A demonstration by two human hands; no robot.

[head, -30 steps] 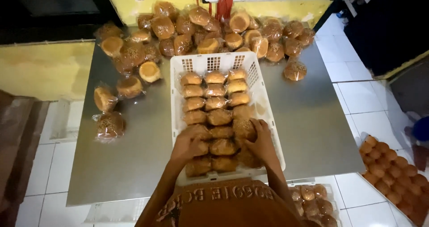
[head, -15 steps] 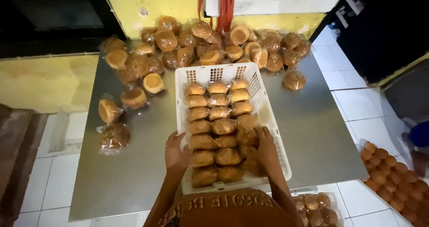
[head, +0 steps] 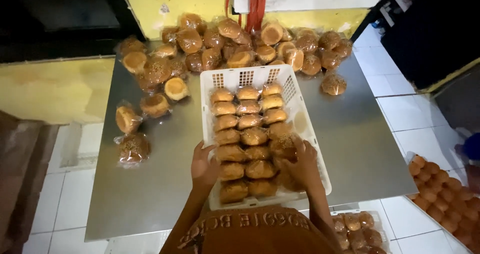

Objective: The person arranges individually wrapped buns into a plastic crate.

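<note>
**Hands settle wrapped buns into the white crate**

A white plastic crate (head: 295,101) sits at the middle of a steel counter (head: 150,194), its long side running from 12 to 6 o'clock. Wrapped buns in the crate (head: 248,121) stand on edge in three columns, filling most of it.

The left hand (head: 202,166) rests on the crate's 9 o'clock edge, fingers curled over the rim beside the left column; it appears to steady the crate and grips no bun that can be seen. The right hand (head: 300,166) lies spread over the right column near 5 o'clock, palm down, pressing on a seeded bun (head: 283,145). Whether its fingers close around that bun cannot be told.

Judging by this, the step in hand is packing: seating the last buns of the right column so the rows sit tight. The next move likely calls for reaching to 12 o'clock, where a heap of loose wrapped buns (head: 235,44) lies against the yellow wall (head: 150,4), with a few more scattered buns (head: 135,134) at 9 o'clock. A crate of buns (head: 357,234) stands on the tiled floor (head: 395,109) at 5 o'clock.
</note>
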